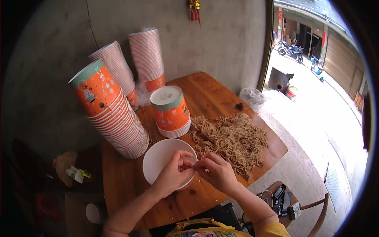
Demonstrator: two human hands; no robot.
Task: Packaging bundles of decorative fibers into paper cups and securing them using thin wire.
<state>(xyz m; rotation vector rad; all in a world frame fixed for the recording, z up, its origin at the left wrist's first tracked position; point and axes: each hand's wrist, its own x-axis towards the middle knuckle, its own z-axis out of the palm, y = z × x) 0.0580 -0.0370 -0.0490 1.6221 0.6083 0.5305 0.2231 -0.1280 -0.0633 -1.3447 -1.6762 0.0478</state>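
An open paper bucket (pixel 154 160) with a white inside stands at the table's near edge. Over its right rim my two hands meet, fingertips nearly touching. My left hand (pixel 175 172) is curled closed, and what lies in its fingers, if anything, is too small to make out. The fingers of my right hand (pixel 214 169) are pinched together, with their tips partly hidden. Just beyond the right hand lies a loose heap of tan cut strings (pixel 233 140). Behind the open bucket, a short stack of orange and green paper buckets (pixel 172 114) sits upside down.
A tall, leaning stack of orange buckets (pixel 114 114) rises at the left of the wooden table (pixel 203 89). Two plastic-wrapped stacks (pixel 146 55) stand against the wall. A chair (pixel 282 189) holding small items is at right; a clear plastic bag (pixel 252 96) sits beyond the table.
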